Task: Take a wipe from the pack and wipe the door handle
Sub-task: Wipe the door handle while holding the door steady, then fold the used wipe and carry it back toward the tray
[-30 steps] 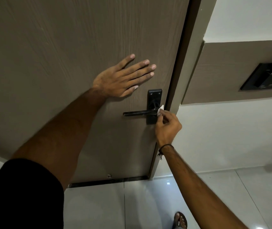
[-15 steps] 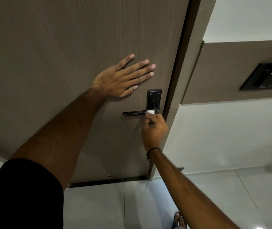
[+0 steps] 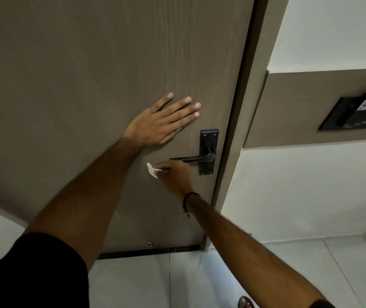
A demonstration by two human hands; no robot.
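The left hand [image 3: 160, 123] is lying flat on the door [image 3: 88, 85], fingers released and spread — likely steadying the panel against the push of wiping. The right hand [image 3: 174, 176] is pinching the white wipe [image 3: 152, 170] just past the free end of the black door handle [image 3: 192, 158], below it — seemingly finishing a stroke along the lever.

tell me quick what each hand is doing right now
Left hand: open, flat on the door, holding nothing.
Right hand: closed, fingers pinching the wipe just past the tip of the handle.
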